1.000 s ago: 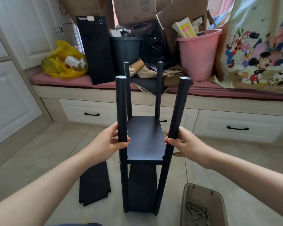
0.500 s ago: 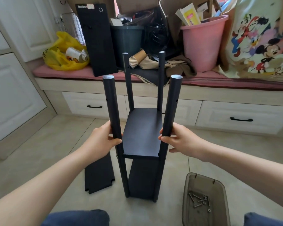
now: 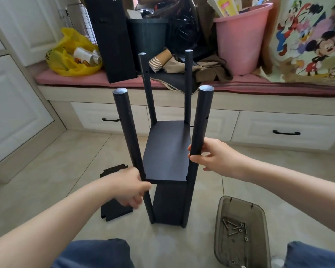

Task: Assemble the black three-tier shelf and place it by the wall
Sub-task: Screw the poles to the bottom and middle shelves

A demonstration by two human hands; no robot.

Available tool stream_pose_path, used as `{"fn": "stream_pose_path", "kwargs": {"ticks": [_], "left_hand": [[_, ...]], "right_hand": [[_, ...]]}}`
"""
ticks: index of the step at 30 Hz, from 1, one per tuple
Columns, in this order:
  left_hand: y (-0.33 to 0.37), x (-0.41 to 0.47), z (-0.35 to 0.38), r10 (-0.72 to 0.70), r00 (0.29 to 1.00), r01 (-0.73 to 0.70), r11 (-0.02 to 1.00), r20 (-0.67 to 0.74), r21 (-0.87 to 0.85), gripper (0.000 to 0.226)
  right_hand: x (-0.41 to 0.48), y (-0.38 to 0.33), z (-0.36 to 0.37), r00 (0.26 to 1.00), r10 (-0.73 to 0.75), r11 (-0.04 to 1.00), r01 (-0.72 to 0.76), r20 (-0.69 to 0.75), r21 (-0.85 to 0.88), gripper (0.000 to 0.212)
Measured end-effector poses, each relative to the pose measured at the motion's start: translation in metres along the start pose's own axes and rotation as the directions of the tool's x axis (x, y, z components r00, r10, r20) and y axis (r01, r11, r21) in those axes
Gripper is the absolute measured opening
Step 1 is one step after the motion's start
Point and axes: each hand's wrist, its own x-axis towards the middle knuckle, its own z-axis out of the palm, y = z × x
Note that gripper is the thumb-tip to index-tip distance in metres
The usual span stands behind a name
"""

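The black shelf frame (image 3: 167, 151) stands upright on the tiled floor, with four poles and two boards fitted, one in the middle and one at the bottom. The pole tops are bare. My left hand (image 3: 127, 187) is wrapped around the front-left pole (image 3: 127, 128), level with the middle board's front corner, and looks blurred. My right hand (image 3: 213, 154) grips the front-right pole (image 3: 201, 117) just above the middle board. A loose black board (image 3: 114, 211) lies flat on the floor left of the frame, partly hidden by my left hand.
A grey tray (image 3: 222, 209) holding several screws and washers sits on the floor at the right. Another black board (image 3: 112, 39) leans on the pink-cushioned bench, beside a yellow bag (image 3: 66, 60) and a pink bucket (image 3: 240, 39). White drawers run below. My knees fill the bottom edge.
My left hand has slid down the front-left pole to the middle board's corner. My right hand stays on the front-right pole. The view has dropped lower and closer to the frame.
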Motion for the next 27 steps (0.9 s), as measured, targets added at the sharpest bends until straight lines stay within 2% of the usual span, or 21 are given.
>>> {"fn": "stream_pose_path", "kwargs": {"ticks": [1,2,3,5,6,8,10,13,17,22,27], "left_hand": [[0.003,0.0,0.006,0.036,0.997,-0.034,0.999,0.074,-0.037,0.031],[0.006,0.003,0.013,0.116,0.991,-0.112,0.991,0.066,-0.067,0.026],[0.009,0.007,0.021,0.211,0.977,-0.211,0.976,-0.013,-0.057,0.021],[0.016,0.017,0.037,0.367,0.903,-0.359,0.93,-0.223,0.075,0.016],[0.018,0.022,0.043,0.447,0.848,-0.414,0.894,-0.284,0.17,0.023],[0.021,0.037,0.056,0.572,0.774,-0.463,0.805,-0.273,0.372,0.051],[0.019,0.054,0.068,0.578,0.793,-0.406,0.737,-0.192,0.54,0.083],[0.013,0.075,0.084,0.556,0.803,-0.315,0.702,-0.215,0.639,0.102],[0.006,0.086,0.097,0.601,0.74,-0.27,0.678,-0.303,0.683,0.105],[0.004,0.088,0.103,0.615,0.712,-0.245,0.67,-0.338,0.701,0.102],[0.01,0.084,0.11,0.59,0.69,-0.226,0.726,-0.42,0.649,0.098]], "right_hand": [[0.0,0.0,-0.001,1.0,-0.021,1.0,0.021,-0.002,-0.013,0.01],[0.0,0.0,-0.001,0.999,-0.036,0.999,0.036,-0.003,-0.021,0.011],[0.0,0.0,0.0,0.999,-0.045,0.999,0.045,-0.003,-0.027,0.011],[0.0,0.001,0.002,0.998,-0.059,0.997,0.058,-0.011,-0.049,0.011],[0.0,0.002,0.002,0.998,-0.065,0.996,0.064,-0.015,-0.059,0.01],[0.0,0.002,0.002,0.997,-0.082,0.995,0.082,-0.01,-0.061,0.011],[-0.002,0.0,0.0,0.994,-0.107,0.993,0.107,0.002,-0.052,0.021],[-0.003,0.0,-0.001,0.993,-0.119,0.992,0.119,0.015,-0.049,0.029],[0.001,0.002,-0.003,0.99,-0.135,0.99,0.136,0.027,-0.028,0.034],[0.006,0.002,-0.004,0.987,-0.155,0.985,0.158,0.048,-0.068,0.033],[0.004,0.001,-0.003,0.986,-0.161,0.984,0.164,0.045,-0.067,0.034]]}}
